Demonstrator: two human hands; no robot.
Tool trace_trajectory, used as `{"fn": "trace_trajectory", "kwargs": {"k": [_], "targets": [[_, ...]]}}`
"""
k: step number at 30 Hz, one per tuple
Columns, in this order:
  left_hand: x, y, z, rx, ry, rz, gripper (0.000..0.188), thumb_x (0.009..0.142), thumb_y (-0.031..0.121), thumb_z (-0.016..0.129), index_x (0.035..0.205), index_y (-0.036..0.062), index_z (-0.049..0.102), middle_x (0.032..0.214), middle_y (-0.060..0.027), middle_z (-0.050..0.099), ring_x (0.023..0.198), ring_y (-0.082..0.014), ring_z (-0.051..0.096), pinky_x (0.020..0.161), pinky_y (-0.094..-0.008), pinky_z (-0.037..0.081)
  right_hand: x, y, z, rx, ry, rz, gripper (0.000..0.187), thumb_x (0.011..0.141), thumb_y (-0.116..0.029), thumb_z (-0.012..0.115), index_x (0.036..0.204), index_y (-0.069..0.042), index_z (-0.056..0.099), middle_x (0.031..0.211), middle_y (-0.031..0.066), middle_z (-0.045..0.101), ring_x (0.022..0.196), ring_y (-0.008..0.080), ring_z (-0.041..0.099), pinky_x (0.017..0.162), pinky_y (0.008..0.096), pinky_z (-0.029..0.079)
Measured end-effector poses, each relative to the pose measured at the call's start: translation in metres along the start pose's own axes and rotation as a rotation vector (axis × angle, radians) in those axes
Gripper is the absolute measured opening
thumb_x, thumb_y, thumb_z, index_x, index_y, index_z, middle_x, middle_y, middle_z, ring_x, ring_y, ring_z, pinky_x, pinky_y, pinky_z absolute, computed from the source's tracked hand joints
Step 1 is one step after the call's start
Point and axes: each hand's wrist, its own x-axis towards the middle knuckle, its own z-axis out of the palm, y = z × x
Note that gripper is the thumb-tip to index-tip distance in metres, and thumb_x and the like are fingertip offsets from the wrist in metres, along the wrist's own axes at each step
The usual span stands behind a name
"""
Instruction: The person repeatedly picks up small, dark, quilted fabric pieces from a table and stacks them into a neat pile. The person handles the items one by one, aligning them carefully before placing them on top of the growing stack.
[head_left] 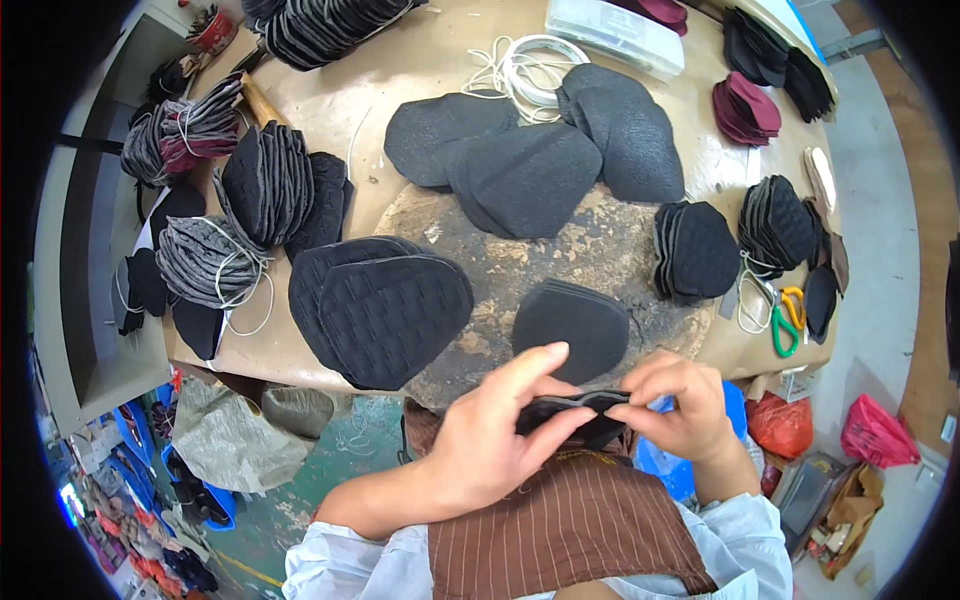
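Both hands hold a thin, dark layered fabric piece point(590, 399) just off the table's near edge, close to my striped brown apron. My left hand point(510, 410) pinches its left part, with the thumb on the near side and fingers behind. The thumb and fingertips of my right hand point(675, 405) close on its right end. Its edge bends between them, and much of it is hidden. Directly beyond lies a small stack of smooth black rounded pieces point(570, 330) on a worn round block point(440, 225). Black quilted pieces point(395, 310) lie left of that stack.
Larger smooth black pieces point(535, 175) overlap on the block's far side. Bundled grey pieces point(205, 262) and black stacks point(265, 185) stand left. Right are black stacks point(705, 250), green-and-orange-handled scissors point(787, 322) and maroon pieces point(745, 108). White cord point(535, 75) lies at the back.
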Motion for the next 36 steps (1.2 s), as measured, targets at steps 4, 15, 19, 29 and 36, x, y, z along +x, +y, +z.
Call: {"fn": "trace_trajectory", "kwargs": {"k": [4, 15, 19, 29, 36], "targets": [[0.01, 0.014, -0.049, 0.023, 0.394, -0.064, 0.064, 0.075, -0.002, 0.075, 0.129, -0.0008, 0.041, 0.098, -0.0115, 0.064, 0.086, -0.0134, 0.064, 0.08, -0.0246, 0.05, 0.023, 0.025, -0.042, -0.29, 0.339, 0.123, 0.034, 0.078, -0.005, 0.073, 0.109, -0.001, 0.059, 0.085, 0.0082, 0.062, 0.077, 0.0198, 0.062, 0.074, 0.0289, 0.049], [-0.042, -0.006, -0.009, 0.691, 0.034, 0.204, 0.053, 0.067, 0.018, 0.078, 0.117, 0.0118, 0.063, 0.133, -0.0245, 0.045, 0.116, -0.0367, 0.049, 0.094, -0.0463, 0.039, 0.018, 0.042, -0.057, -0.592, 0.517, 0.324, 0.028, 0.077, 0.0, 0.072, 0.097, -0.002, 0.053, 0.094, 0.0094, 0.057, 0.089, 0.0209, 0.058, 0.081, 0.0302, 0.046], [-0.069, -0.032, 0.014, 0.673, -0.065, 0.123, 0.06, 0.065, 0.024, 0.082, 0.12, 0.0133, 0.061, 0.135, -0.0295, 0.034, 0.122, -0.0404, 0.04, 0.097, -0.0505, 0.036, 0.017, -0.005, -0.031, 0.228, 0.186, 0.321, 0.022, 0.08, 0.005, 0.068, 0.097, -0.002, 0.056, 0.09, 0.0, 0.059, 0.087, 0.0078, 0.056, 0.079, 0.0229, 0.045], [-0.08, -0.044, 0.015, 0.603, -0.097, 0.098, 0.058, 0.066, 0.028, 0.082, 0.115, 0.0118, 0.055, 0.136, -0.0221, 0.036, 0.126, -0.0332, 0.04, 0.099, -0.0512, 0.035, 0.025, 0.03, 0.031, 0.336, 0.05, 0.409, 0.023, 0.082, 0.001, 0.069, 0.1, 0.0, 0.055, 0.092, 0.0011, 0.059, 0.088, 0.0061, 0.055, 0.08, 0.0225, 0.046], [-0.078, -0.045, 0.014, 0.619, -0.085, 0.124, 0.052, 0.071, 0.03, 0.078, 0.113, 0.0097, 0.056, 0.135, -0.0223, 0.04, 0.127, -0.0305, 0.038, 0.101, -0.0456, 0.035, 0.027, 0.031, 0.033, 0.284, 0.013, 0.423, 0.024, 0.082, 0.0, 0.07, 0.1, 0.001, 0.055, 0.093, 0.0022, 0.06, 0.089, 0.0065, 0.056, 0.081, 0.0233, 0.046]]}}
